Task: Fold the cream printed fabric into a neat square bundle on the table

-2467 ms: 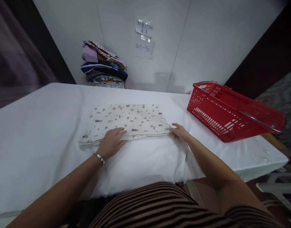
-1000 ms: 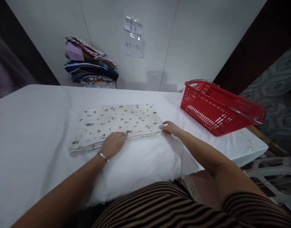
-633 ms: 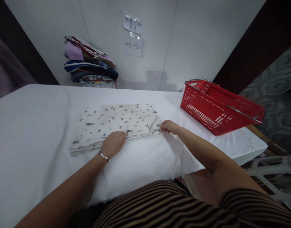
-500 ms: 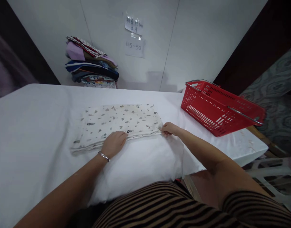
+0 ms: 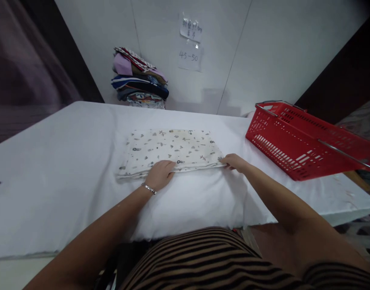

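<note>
A folded white cloth with small grey and green prints lies flat on the white-covered table, its layers showing along the near edge. My left hand, a silver bracelet at its wrist, grips the middle of that edge, fingers on top and thumb lower down. At the near right corner, the fingers of my right hand pinch the cloth. The fingertips of both hands are partly hidden.
A red plastic basket with metal handles stands at the right of the table. Several folded fabrics are stacked at the back against the wall. Handwritten paper signs hang on the wall. Loose white table cover bulges near my body.
The view has swung left, so everything appears farther right. Both hands keep their places on the cloth's near edge, and the cloth looks much the same.
</note>
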### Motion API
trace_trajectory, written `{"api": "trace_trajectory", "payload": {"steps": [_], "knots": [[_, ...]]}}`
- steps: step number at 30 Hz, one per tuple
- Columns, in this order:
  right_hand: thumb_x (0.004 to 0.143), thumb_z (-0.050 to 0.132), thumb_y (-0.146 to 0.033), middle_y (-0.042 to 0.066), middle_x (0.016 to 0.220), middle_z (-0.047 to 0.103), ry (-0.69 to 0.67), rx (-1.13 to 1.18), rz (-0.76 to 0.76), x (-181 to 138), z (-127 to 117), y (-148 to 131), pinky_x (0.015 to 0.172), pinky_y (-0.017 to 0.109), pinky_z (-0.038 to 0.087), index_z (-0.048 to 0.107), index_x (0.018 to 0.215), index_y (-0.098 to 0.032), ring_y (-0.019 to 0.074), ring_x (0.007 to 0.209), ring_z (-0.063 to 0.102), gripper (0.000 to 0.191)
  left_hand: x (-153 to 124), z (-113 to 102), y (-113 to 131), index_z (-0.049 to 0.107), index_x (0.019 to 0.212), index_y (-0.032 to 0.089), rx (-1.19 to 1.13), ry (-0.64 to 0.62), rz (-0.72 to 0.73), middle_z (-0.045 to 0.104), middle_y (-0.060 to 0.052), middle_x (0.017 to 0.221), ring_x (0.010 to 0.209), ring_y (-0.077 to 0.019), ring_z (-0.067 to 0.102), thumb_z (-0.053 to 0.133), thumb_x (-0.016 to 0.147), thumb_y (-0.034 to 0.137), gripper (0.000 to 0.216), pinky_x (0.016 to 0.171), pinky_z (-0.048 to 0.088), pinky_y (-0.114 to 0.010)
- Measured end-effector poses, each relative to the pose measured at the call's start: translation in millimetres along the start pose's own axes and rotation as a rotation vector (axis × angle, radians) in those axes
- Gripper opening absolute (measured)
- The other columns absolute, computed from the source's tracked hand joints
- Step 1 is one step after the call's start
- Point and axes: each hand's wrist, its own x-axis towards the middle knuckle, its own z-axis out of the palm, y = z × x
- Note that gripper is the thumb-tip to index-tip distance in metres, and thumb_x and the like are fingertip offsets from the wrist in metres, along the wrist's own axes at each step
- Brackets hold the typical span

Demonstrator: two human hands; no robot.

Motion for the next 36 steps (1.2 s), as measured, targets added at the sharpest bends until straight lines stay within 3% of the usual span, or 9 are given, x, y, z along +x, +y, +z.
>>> {"api": "trace_trajectory", "payload": {"steps": [5, 10, 13, 16, 19, 21, 23, 32, 36], "knots": [[0.069, 0.07, -0.029, -0.004, 0.045, 0.05, 0.029, 0.109, 0.145, 1.9, -15.1, 12.5, 0.038, 0.019, 0.038, 0.05, 0.071, -0.016, 0.0091, 0.039, 0.048, 0.024, -2.6, 1.0, 1.6, 0.057, 0.108, 0.019, -0.027, -0.031, 0.051, 0.059, -0.008, 0.108, 0.101, -0.0232, 0.052, 0.043, 0.084, 0.023, 0.028, 0.085, 0.042, -0.039], [0.071, 0.069, -0.029, -0.005, 0.046, 0.051, 0.02, 0.061, 0.074, 1.2, -12.8, 26.0, 0.041, 0.019, 0.039, 0.051, 0.083, -0.018, 0.01, 0.042, 0.05, 0.025, -2.7, -0.4, -2.5, 0.058, 0.107, 0.019, -0.088, -0.049, 0.07, 0.059, -0.008, 0.109, 0.101, -0.0228, 0.052, 0.042, 0.087, 0.034, 0.03, 0.085, 0.042, -0.039], [0.073, 0.066, -0.033, -0.003, 0.05, 0.054, 0.043, -0.134, 0.024, -0.2, -12.1, 26.4, 0.046, 0.021, 0.041, 0.054, 0.093, -0.017, 0.0122, 0.048, 0.053, 0.028, 1.4, -3.2, -0.4, 0.059, 0.104, 0.018, -0.112, -0.048, 0.038, 0.06, -0.008, 0.106, 0.098, -0.022, 0.053, 0.04, 0.087, 0.04, 0.033, 0.083, 0.043, -0.037], [0.075, 0.062, -0.03, 0.003, 0.072, 0.063, 0.194, -0.436, -0.185, -4.5, -9.3, 22.4, 0.06, 0.024, 0.044, 0.056, 0.1, -0.017, 0.015, 0.065, 0.058, 0.029, 9.7, -3.6, 7.4, 0.06, 0.102, 0.019, -0.117, -0.037, 0.015, 0.061, -0.007, 0.104, 0.096, -0.0212, 0.054, 0.039, 0.088, 0.039, 0.032, 0.082, 0.044, -0.037], [0.08, 0.055, -0.024, 0.007, 0.096, 0.063, 0.313, -0.59, -0.58, -11.9, -1.8, 18.5, 0.075, 0.028, 0.044, 0.061, 0.096, -0.019, 0.0182, 0.087, 0.057, 0.018, 19.1, 0.7, 16.7, 0.061, 0.102, 0.02, -0.128, -0.05, 0.045, 0.06, -0.007, 0.105, 0.097, -0.0208, 0.053, 0.04, 0.088, 0.031, 0.027, 0.083, 0.043, -0.037], [0.081, 0.052, -0.021, 0.007, 0.099, 0.062, 0.271, -0.611, -0.829, -16.7, 4.3, 17.9, 0.081, 0.03, 0.043, 0.063, 0.091, -0.019, 0.0193, 0.093, 0.055, 0.015, 24.1, 5.0, 21.0, 0.061, 0.102, 0.02, -0.123, -0.061, 0.055, 0.06, -0.007, 0.106, 0.097, -0.0211, 0.053, 0.042, 0.086, 0.027, 0.025, 0.083, 0.043, -0.037], [0.08, 0.054, -0.02, 0.008, 0.099, 0.062, 0.202, -0.65, -0.983, -19.4, 9.3, 19.5, 0.083, 0.033, 0.043, 0.064, 0.091, -0.02, 0.0205, 0.095, 0.055, 0.015, 27.9, 8.8, 23.1, 0.061, 0.102, 0.02, -0.109, -0.065, 0.054, 0.06, -0.007, 0.105, 0.096, -0.0214, 0.053, 0.044, 0.086, 0.026, 0.024, 0.081, 0.043, -0.037], [0.084, 0.048, -0.019, 0.01, 0.104, 0.062, 0.16, -0.839, -1.063, -6.5, 12.2, 27.9, 0.085, 0.034, 0.042, 0.063, 0.103, -0.018, 0.0217, 0.097, 0.054, 0.024, 37.8, 7.8, 21.9, 0.061, 0.098, 0.021, 0.016, -0.083, 0.109, 0.062, -0.007, 0.095, 0.087, -0.0197, 0.055, 0.037, 0.09, 0.029, 0.027, 0.075, 0.042, -0.034], [0.089, 0.041, -0.022, 0.01, 0.103, 0.062, 0.307, -0.753, -1.022, -4.7, 12.5, 22.1, 0.083, 0.03, 0.042, 0.063, 0.103, -0.018, 0.0196, 0.095, 0.054, 0.026, 39.6, 5.6, 19.5, 0.06, 0.102, 0.02, 0.09, -0.006, 0.08, 0.063, -0.008, 0.091, 0.088, -0.02, 0.056, 0.034, 0.091, 0.026, 0.029, 0.075, 0.041, -0.034]]}}
